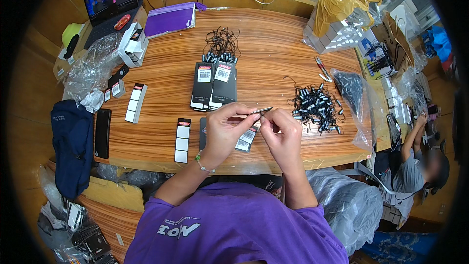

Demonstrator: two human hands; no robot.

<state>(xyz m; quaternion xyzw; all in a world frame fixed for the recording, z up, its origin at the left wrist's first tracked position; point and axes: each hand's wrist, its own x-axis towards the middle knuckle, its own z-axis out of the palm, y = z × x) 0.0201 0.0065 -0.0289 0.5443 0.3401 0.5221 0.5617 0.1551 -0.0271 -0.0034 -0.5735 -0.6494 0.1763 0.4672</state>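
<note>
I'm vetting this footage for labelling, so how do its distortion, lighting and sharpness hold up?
Head view: fisheye bends the edges of the wood-grain table, corners go black; same view: fairly even light, glints on the crumpled clear plastic wrap; same view: left hand and right hand fairly sharp, a co-worker's head blurred.

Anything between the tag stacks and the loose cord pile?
Bare tabletop, in the head view, from the tag stacks to the cord pile. The left hand and right hand are just below that stretch in frame.
</note>
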